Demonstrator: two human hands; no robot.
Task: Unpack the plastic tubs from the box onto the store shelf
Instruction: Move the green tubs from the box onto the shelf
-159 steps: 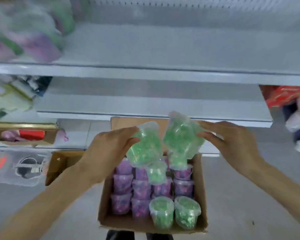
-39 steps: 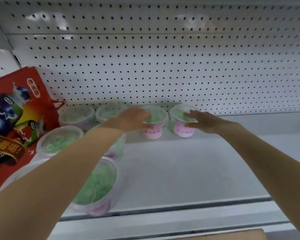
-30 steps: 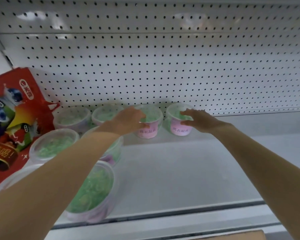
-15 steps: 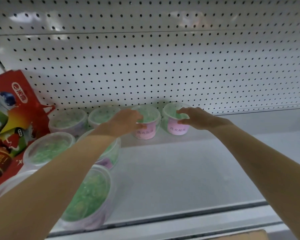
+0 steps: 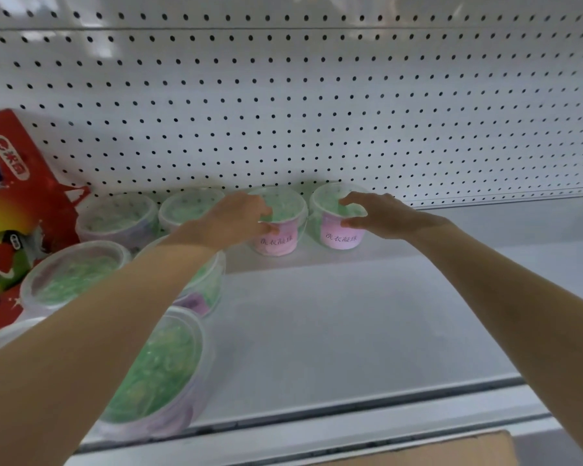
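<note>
Two clear plastic tubs of green beads with pink labels stand at the back of the white shelf (image 5: 334,324), against the pegboard. My left hand (image 5: 231,218) grips the left tub (image 5: 280,227) over its lid, thumb on the label side. The right tub (image 5: 337,230) is held the same way by my right hand (image 5: 377,215). Several more green tubs stand to the left: two at the back (image 5: 118,218) (image 5: 189,208), others nearer (image 5: 71,275) (image 5: 159,375), partly behind my left forearm. A corner of the cardboard box (image 5: 435,452) shows at the bottom edge.
A red printed carton (image 5: 17,203) leans at the left end of the shelf. The white pegboard wall (image 5: 317,105) closes the back. The shelf's front rail (image 5: 350,418) runs along the bottom. Bare shelf surface lies in front of and to the right of the two held tubs.
Earlier both hands lifted green tubs out of the box. Over the last second the two tubs stay on the shelf back with both hands on them; only the camera shifts slightly.
</note>
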